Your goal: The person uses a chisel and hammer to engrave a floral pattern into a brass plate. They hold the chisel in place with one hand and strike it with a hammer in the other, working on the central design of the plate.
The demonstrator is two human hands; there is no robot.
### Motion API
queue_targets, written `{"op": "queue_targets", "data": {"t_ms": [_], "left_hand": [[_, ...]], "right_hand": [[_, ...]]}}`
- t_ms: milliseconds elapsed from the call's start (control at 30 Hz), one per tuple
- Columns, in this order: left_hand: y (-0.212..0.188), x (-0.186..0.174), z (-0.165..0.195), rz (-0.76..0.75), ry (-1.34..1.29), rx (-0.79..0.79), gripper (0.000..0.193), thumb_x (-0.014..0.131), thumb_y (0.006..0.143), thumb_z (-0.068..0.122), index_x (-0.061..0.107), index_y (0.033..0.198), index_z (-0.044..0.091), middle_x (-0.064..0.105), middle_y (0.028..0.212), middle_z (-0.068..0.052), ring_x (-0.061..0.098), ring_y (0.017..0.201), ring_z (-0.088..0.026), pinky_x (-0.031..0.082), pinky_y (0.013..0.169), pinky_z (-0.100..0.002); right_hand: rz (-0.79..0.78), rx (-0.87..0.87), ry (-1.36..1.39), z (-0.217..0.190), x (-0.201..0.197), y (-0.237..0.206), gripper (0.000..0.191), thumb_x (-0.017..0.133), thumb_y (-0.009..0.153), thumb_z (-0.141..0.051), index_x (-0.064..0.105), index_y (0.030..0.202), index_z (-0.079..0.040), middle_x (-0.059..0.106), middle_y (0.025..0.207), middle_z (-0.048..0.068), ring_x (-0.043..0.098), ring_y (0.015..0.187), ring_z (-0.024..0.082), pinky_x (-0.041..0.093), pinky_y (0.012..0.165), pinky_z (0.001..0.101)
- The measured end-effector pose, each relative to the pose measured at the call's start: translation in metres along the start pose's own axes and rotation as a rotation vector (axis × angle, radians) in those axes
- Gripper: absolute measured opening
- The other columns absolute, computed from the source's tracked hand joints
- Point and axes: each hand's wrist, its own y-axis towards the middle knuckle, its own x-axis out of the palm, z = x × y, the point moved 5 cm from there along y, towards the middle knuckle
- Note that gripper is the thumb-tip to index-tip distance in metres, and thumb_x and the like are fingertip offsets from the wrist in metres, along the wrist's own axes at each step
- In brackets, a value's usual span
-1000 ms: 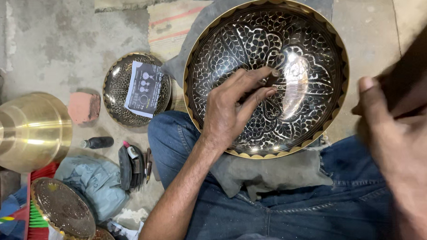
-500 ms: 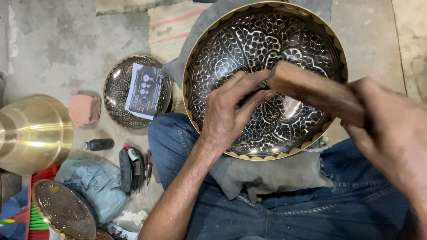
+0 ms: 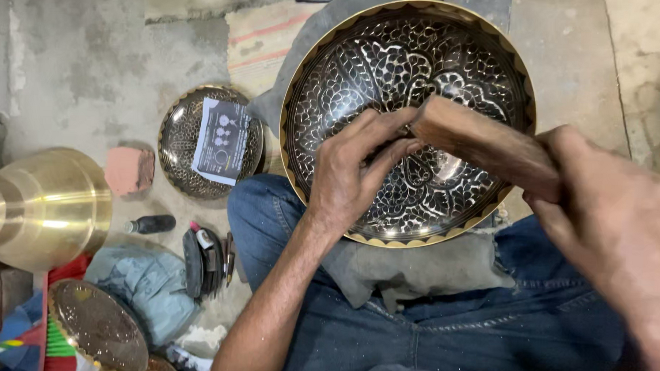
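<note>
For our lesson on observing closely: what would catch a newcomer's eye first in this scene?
First, the large engraved metal bowl, dark with a gold scalloped rim, resting on the person's lap at centre. Over it, the left hand pinches something too small to tell at the bowl's middle, while the right hand holds a wooden block against it. At far left stands a shiny brass vessel.

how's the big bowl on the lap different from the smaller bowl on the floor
The big bowl rests tilted against the knees on a grey cloth; the smaller bowl lies flat on the floor. The big bowl has the left hand and a wooden block over it; the smaller bowl holds only a printed paper. Both are dark, engraved, with a gold rim.
</note>
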Motion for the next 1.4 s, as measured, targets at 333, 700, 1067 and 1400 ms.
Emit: {"op": "queue_targets", "data": {"t_ms": [333, 700, 1067, 1400], "left_hand": [[-0.002, 0.006, -0.007, -0.028, 0.000, -0.028, 0.035, 0.074, 0.099, 0.023, 0.068, 0.134, 0.018, 0.072, 0.098, 0.003, 0.073, 0.083, -0.008, 0.065, 0.068, -0.024], [-0.001, 0.004, -0.005, -0.056, 0.024, -0.070, 0.036, 0.075, 0.097, 0.021, 0.070, 0.132, 0.018, 0.068, 0.091, 0.003, 0.070, 0.076, -0.008, 0.064, 0.064, -0.023], [-0.025, 0.002, 0.008, 0.192, -0.079, -0.233, 0.029, 0.068, 0.104, 0.013, 0.062, 0.132, 0.010, 0.074, 0.115, -0.007, 0.078, 0.102, -0.017, 0.070, 0.080, -0.028], [-0.038, 0.009, 0.006, 0.331, -0.032, -0.242, 0.031, 0.067, 0.104, 0.006, 0.057, 0.134, 0.005, 0.075, 0.109, -0.009, 0.078, 0.100, -0.018, 0.069, 0.078, -0.030]], "right_hand": [[0.019, 0.188, 0.209, 0.014, 0.003, -0.006, 0.036, 0.078, 0.089, -0.019, 0.058, 0.116, -0.006, 0.069, 0.083, 0.015, 0.071, 0.069, 0.030, 0.056, 0.064, 0.0424], [0.028, 0.200, 0.338, 0.006, 0.001, -0.005, 0.039, 0.078, 0.086, -0.018, 0.056, 0.116, -0.003, 0.068, 0.085, 0.018, 0.070, 0.076, 0.037, 0.054, 0.068, 0.0470], [0.085, 0.003, 0.187, -0.004, -0.009, 0.005, 0.029, 0.075, 0.095, -0.017, 0.063, 0.119, -0.005, 0.070, 0.083, 0.013, 0.071, 0.073, 0.027, 0.057, 0.069, 0.0410], [0.059, -0.254, -0.098, -0.015, -0.018, 0.037, 0.041, 0.074, 0.092, -0.026, 0.062, 0.128, -0.009, 0.069, 0.088, 0.005, 0.070, 0.084, 0.020, 0.057, 0.084, 0.0360]]}}
